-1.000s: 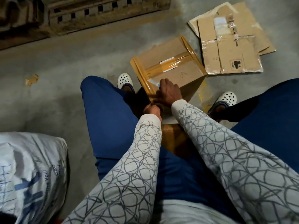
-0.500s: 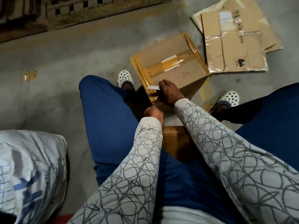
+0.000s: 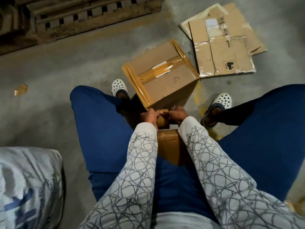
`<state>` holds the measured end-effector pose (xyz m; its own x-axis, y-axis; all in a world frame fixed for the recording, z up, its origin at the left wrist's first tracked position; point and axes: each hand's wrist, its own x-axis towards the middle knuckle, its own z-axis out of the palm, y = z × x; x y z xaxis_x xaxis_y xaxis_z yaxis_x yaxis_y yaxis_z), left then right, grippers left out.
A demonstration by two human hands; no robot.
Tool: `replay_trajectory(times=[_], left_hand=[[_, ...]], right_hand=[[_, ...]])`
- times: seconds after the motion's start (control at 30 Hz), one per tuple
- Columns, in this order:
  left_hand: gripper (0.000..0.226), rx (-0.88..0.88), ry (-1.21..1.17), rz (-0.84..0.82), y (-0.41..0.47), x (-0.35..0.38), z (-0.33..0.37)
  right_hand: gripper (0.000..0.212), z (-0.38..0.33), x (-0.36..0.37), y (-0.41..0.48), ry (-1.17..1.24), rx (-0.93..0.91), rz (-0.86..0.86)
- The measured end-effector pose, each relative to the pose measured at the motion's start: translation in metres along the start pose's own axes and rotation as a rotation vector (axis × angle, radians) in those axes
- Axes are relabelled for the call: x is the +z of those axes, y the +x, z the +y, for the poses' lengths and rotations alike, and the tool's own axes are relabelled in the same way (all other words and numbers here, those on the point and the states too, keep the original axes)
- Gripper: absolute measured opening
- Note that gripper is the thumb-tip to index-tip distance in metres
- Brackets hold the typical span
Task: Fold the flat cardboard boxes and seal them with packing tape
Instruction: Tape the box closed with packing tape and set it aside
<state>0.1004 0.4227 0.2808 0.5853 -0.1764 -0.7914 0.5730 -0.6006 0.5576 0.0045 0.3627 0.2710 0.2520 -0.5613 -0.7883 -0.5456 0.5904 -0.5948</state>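
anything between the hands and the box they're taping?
Nothing visible. Left hand and right hand meet on a tape roll right at the near edge of the assembled box; no object lies between.

Floor (image 3: 82,63): bare grey concrete, dim light
Pallet (image 3: 79,17): wooden, far left
Sack (image 3: 28,187): white woven, near left
Scrap (image 3: 20,90): small, left

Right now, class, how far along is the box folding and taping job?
Done: one folded box stands between the feet, brown tape along its top seam and edges. In hand: the left hand and right hand hold the tape roll at the box's near edge. Left: flat cardboard lies unfolded on the floor beyond.
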Motion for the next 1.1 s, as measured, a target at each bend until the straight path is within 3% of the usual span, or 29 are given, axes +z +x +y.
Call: replay_trajectory(times=[0.07,0.2,0.3,0.43,0.57,0.7,0.77,0.83,0.9,0.97,1.03,1.1], left_hand=[[0.033,0.082,0.154,0.036,-0.002,-0.006,0.009],[0.053,0.446,0.973,0.185,-0.006,-0.007,0.026],[0.043,0.747,1.255,0.151,0.007,-0.001,0.041],[0.027,0.926,1.577,0.0,0.026,-0.01,0.062],[0.023,0.954,1.478,0.014,0.032,-0.019,0.058],[0.038,0.665,1.035,0.127,0.029,-0.008,0.056],[0.055,0.639,1.013,0.137,0.032,-0.005,0.054],[0.065,0.672,1.087,0.041,0.038,-0.005,0.051],[0.068,0.678,1.189,-0.032,0.045,-0.002,0.048],[0.065,0.692,1.248,0.012,0.048,0.002,0.044],[0.063,0.801,1.23,0.046,0.049,0.014,0.042],[0.06,0.974,1.182,-0.023,0.049,0.031,0.039]], right_hand=[[0.051,0.003,-0.003,0.002,0.012,0.016,0.042],[0.049,0.005,-0.014,-0.016,-0.304,-0.063,0.248],[0.046,0.011,-0.026,-0.03,-0.442,-0.114,0.361],[0.029,0.012,-0.034,-0.035,-0.346,-0.083,0.399],[0.027,0.008,-0.03,-0.036,-0.232,-0.065,0.428],[0.019,0.004,-0.036,-0.036,-0.063,-0.144,0.517],[0.017,-0.008,-0.043,-0.036,0.021,-0.189,0.568],[0.021,-0.027,-0.05,-0.032,0.029,-0.244,0.589],[0.036,-0.053,-0.063,-0.023,-0.085,-0.322,0.565],[0.043,-0.08,-0.082,-0.014,-0.354,-0.444,0.496],[0.045,-0.104,-0.1,-0.005,-0.707,-0.548,0.461],[0.044,-0.121,-0.112,0.005,-0.984,-0.615,0.513]])
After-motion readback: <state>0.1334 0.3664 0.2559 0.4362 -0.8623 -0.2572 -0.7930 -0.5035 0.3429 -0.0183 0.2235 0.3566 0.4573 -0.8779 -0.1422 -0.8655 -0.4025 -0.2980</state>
